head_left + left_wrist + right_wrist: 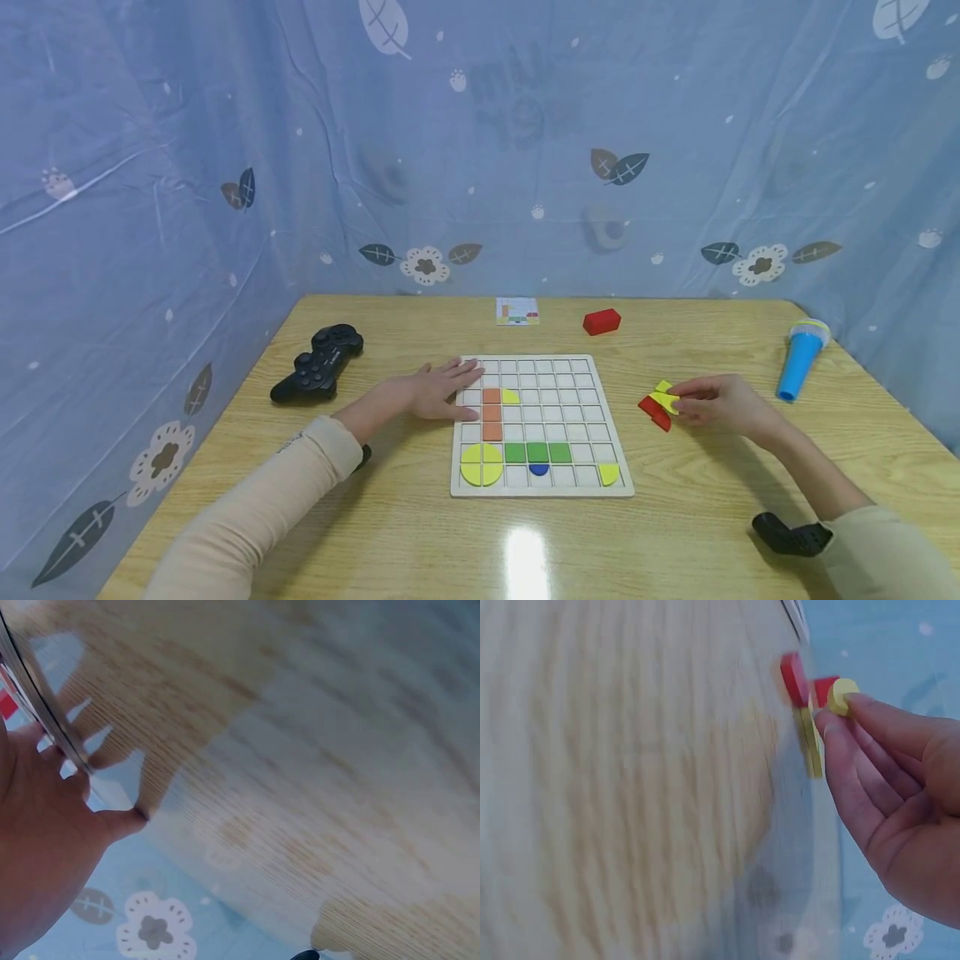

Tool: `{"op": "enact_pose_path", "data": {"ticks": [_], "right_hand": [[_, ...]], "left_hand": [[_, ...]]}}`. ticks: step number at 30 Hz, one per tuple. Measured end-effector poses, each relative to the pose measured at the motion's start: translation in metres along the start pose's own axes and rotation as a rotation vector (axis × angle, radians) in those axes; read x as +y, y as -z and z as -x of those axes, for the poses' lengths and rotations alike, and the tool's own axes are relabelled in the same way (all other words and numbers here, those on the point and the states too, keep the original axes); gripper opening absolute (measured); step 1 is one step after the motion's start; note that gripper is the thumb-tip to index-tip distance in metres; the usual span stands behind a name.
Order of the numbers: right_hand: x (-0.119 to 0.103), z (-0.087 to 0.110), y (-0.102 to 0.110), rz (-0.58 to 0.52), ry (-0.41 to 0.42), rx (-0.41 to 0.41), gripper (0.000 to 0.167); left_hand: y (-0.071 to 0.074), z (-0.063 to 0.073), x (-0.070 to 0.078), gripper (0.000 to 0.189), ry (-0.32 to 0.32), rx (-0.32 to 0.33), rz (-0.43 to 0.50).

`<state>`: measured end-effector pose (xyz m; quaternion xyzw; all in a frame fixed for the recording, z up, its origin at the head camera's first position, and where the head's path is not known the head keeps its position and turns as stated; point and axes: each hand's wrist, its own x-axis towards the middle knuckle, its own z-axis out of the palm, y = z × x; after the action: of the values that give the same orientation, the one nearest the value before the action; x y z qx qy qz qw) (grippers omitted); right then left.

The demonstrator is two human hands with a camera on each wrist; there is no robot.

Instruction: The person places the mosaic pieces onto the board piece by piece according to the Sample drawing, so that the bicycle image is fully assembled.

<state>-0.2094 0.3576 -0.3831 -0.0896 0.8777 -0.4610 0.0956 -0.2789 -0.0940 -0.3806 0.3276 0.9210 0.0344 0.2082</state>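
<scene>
A white grid board (558,483) lies mid-table with orange squares (492,413), green squares (537,452), yellow quarter-circles (482,465) and a blue half-circle (538,469) in its cells. My left hand (438,392) rests on the board's left edge with fingers spread. To the right of the board, my right hand (720,406) pinches a yellow piece (841,696) between thumb and fingers, above the table. Red pieces (656,413) and another yellow piece (811,742) lie just beside those fingertips. The held piece's full outline is partly hidden by the fingers.
Behind the board lie a small pattern card (517,311) and a red block (602,322). A black game controller (318,364) sits at the left, a blue toy microphone (804,358) at the far right. A patterned blue curtain (525,167) hangs behind the wooden table (405,533).
</scene>
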Motion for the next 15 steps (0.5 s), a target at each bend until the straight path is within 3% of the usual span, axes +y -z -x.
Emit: {"op": "enact_pose_path", "data": {"ticks": [5, 15], "right_hand": [[-0.01, 0.002, -0.013, -0.083, -0.045, -0.063, 0.043], [-0.036, 0.009, -0.047, -0.121, -0.07, -0.181, 0.038]], "left_hand": [[0.0, 0.0, 0.001, 0.083, -0.007, 0.005, 0.001], [0.001, 0.001, 0.001, 0.083, -0.017, 0.003, 0.006]]}}
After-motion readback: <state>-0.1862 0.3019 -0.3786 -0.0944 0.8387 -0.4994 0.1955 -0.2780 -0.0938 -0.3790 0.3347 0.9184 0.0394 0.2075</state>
